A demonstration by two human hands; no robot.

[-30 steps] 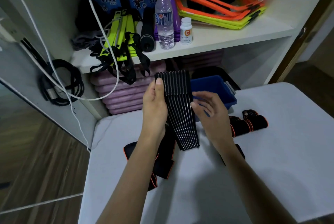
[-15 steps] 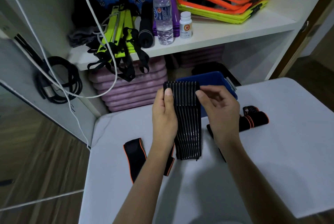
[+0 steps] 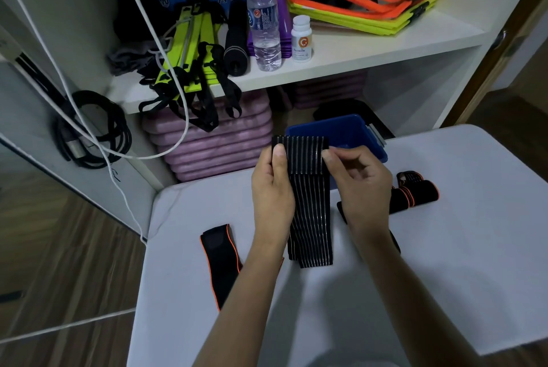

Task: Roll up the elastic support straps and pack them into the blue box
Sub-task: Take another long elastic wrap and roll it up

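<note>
A black elastic strap with thin white stripes (image 3: 311, 218) hangs from both my hands above the white table (image 3: 444, 277). My left hand (image 3: 271, 197) grips its upper left edge, thumb on the front. My right hand (image 3: 360, 188) pinches the upper right edge, where the top end is folded over. The blue box (image 3: 347, 129) stands just behind the strap at the table's far edge. A black strap with orange trim (image 3: 221, 257) lies flat on the table to the left. More orange-trimmed straps (image 3: 415, 194) lie to the right, partly behind my right wrist.
Behind the table a white shelf (image 3: 341, 70) holds a water bottle (image 3: 264, 22), a small white pill bottle (image 3: 301, 39), yellow straps and orange-yellow frames. Purple mats (image 3: 213, 144) are stacked below it. A white cable (image 3: 74, 99) and black coiled cables (image 3: 95, 135) hang at left.
My right hand came up from beside the strap and took its upper right edge. The strap's top end is now folded down over itself. Both hands shifted slightly right toward the box.
</note>
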